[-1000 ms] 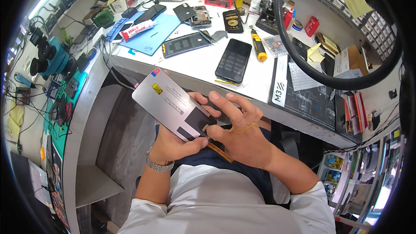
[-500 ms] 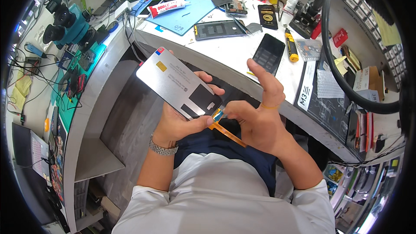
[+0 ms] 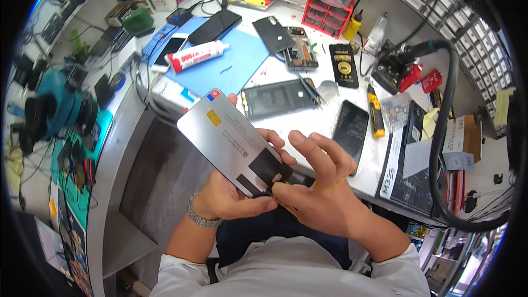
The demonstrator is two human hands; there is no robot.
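A phone screen panel [image 3: 225, 137] with a silver back, black patches and a small yellow sticker is tilted in front of me, off the table. My left hand [image 3: 220, 195] cradles it from below, with the thumb near its lower end and fingertips showing past the far edge. At that lower end, my right hand [image 3: 324, 198] pinches with thumb and index finger where the orange flex cable [image 3: 287, 206] joins. Its other fingers are raised. Most of the cable is hidden by the right hand.
Beyond my hands, the white bench holds an opened phone housing [image 3: 269, 100], a dark phone [image 3: 350, 126], a yellow-black cutter [image 3: 376, 112] and a glue tube [image 3: 192, 57] on a blue mat [image 3: 242, 68]. A thick black hose [image 3: 448, 104] arches at right; a teal microscope [image 3: 58, 101] stands left.
My right hand has moved in from beside the panel and now pinches at its cable end. The dangling orange cable is now mostly covered. The view has shifted, showing more of the bench.
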